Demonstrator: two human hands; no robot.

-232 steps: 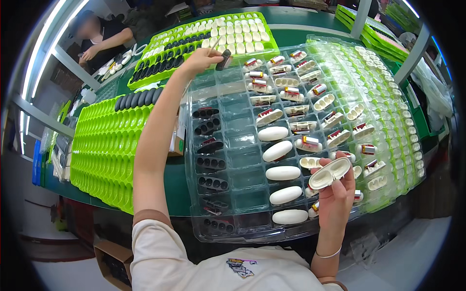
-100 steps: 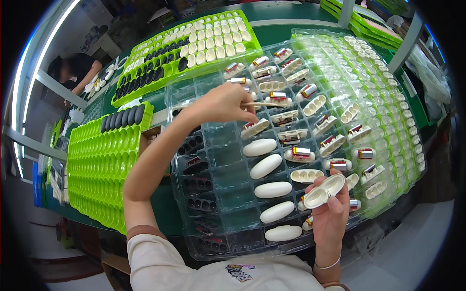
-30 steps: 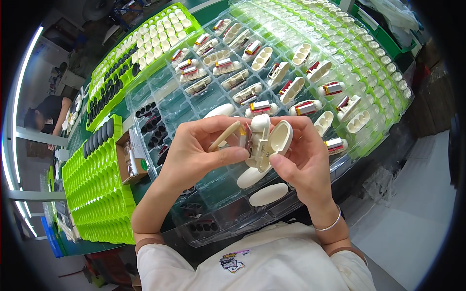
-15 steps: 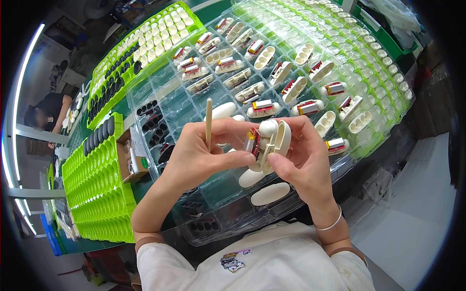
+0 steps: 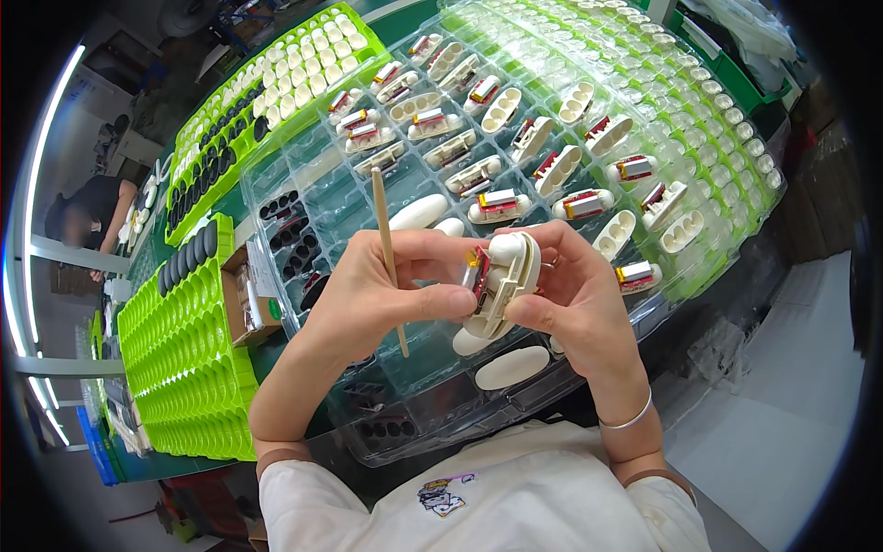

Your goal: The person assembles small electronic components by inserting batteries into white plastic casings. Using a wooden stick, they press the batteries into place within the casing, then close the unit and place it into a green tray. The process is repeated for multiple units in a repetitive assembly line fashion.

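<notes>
White oval case (image 5: 502,281), pinched by left hand (image 5: 361,296) and right hand (image 5: 586,308), thumbs pointing inward, wooden stick (image 5: 381,213) in left grip

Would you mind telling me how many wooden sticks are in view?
1: the wooden stick is in the grip of the left hand, its ends showing above and below the thumb. Others might be hidden from this view.

Looks like a factory workshop, with trays (image 5: 189,368) of matching pods (image 5: 189,261) on a surface (image 5: 409,20) and a co-worker (image 5: 97,204).
</notes>
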